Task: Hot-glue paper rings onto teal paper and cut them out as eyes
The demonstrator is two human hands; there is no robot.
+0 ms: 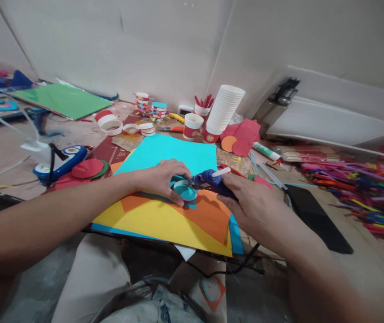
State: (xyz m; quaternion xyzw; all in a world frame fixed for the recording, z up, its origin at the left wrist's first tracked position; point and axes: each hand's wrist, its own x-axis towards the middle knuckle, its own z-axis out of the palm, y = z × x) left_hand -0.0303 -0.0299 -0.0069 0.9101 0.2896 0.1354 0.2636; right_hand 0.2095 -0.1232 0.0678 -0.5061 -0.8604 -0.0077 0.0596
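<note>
My left hand (172, 176) is curled round a small round piece topped with a blue paper disc (184, 192), steadying it over the coloured sheets. A dark blue glue gun (208, 179), with a white glue stick poking out of its back, is gripped in my right hand (242, 195). Its nozzle is at the edge of the disc; whether it touches cannot be made out. Under both hands lie a turquoise sheet (181, 152), an orange sheet (208, 215) and a yellow sheet (145, 220), overlapping one another.
Behind the sheets stand a tall stack of paper cups (225, 107), a single cup (192, 126) and cut cup rings (111, 128). Pipe cleaners (363, 193) and a black phone-like slab (316, 217) lie right. A blue-and-white device (62, 161) sits left; a black cord (225, 271) hangs at the front edge.
</note>
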